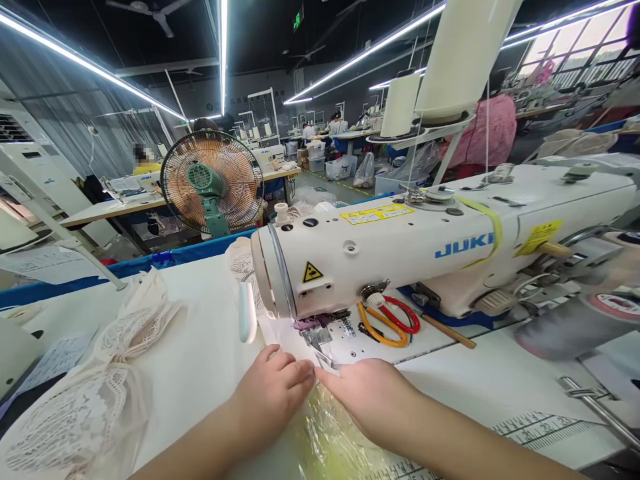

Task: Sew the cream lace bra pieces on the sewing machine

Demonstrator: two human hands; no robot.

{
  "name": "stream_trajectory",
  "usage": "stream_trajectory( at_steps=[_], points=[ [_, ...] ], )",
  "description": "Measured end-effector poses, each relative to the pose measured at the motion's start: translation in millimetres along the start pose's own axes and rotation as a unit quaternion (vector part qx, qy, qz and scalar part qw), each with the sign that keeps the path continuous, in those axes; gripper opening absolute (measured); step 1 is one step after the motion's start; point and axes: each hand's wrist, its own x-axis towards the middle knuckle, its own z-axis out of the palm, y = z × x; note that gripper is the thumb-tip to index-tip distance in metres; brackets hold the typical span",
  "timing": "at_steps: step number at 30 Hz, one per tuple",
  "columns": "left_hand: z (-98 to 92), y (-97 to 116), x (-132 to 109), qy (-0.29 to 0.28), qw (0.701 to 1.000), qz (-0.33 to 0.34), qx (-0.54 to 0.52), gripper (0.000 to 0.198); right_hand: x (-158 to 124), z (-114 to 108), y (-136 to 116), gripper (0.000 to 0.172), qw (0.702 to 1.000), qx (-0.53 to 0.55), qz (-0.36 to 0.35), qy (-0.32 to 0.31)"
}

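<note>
A white JUKI sewing machine (390,247) stretches across the view, and both my hands meet just in front of its needle area. My left hand (277,387) is closed, fingers curled, with its fingertips against my right thumb. My right hand (367,393) is also closed, its thumb pointing left beside a metal guide (323,350) at the presser foot. What the fingers pinch is hidden. Clear yellowish plastic film (333,427) lies below and between the hands. Purple material (315,323) shows near the needle.
Cream lace pieces (80,407) lie on the left of the white table (200,347). Orange-and-red-handled scissors (387,327) and a wooden-handled tool (450,331) rest behind my right hand. Thread cones (400,103) stand above the machine. A fan (213,180) is beyond the table.
</note>
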Motion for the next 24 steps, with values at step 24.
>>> stream_trajectory(
  at_steps=[24],
  points=[
    [17.5,-49,-3,-0.056,0.998,-0.035,0.015,0.027,25,-8,-26,0.099,0.994,-0.036,0.089,-0.048]
  ],
)
